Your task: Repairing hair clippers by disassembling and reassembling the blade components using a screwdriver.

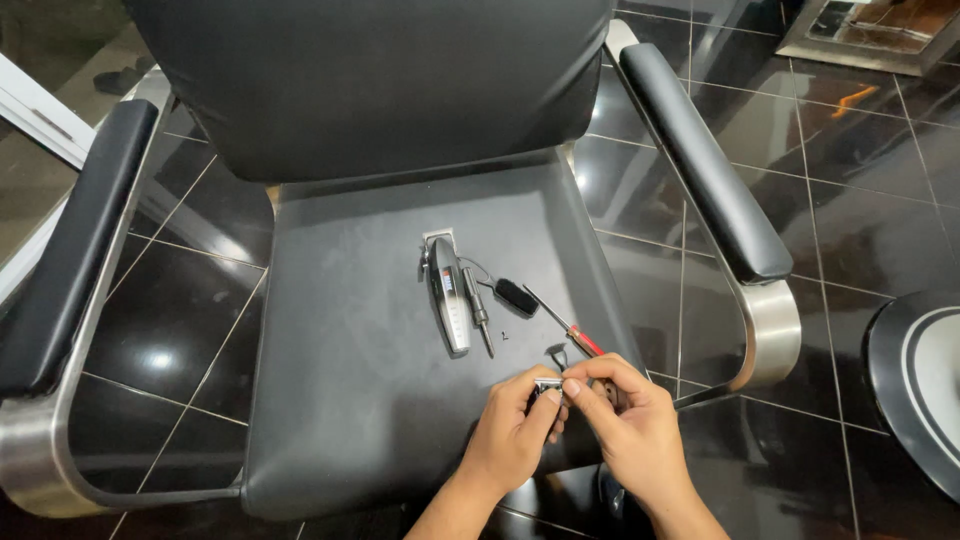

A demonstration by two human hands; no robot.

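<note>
both hands meet over the front right corner of the black padded chair seat (360, 400), pinching one small silver metal blade piece (547, 386) between them. left hand (515, 430) grips the piece from below with thumb and forefinger closed tight on it. right hand (625, 420) closes its thumb and fingertips on the piece's right end, the remaining fingers curled in. the piece sits just above the seat's front edge, and its finer shape is too small to make out.

further back on the seat, near its middle, a slim black and silver hair clipper body (447, 293) lies lengthwise, its head toward the backrest. just beside its right flank lies a thin dark rod-shaped tool (479, 315). a little to the right rests a small black oval part (516, 297), joined to the clipper by a thin wire. a screwdriver with a red handle and thin metal shaft (565, 326) lies slanted toward the right edge of the seat, its handle end close to the right hand. a tiny dark screw (506, 336) sits between the rod-shaped tool and the screwdriver.

black padded armrests on brushed steel frames (770, 320) flank the seat, and glossy dark floor tiles (870, 220) surround the chair.
</note>
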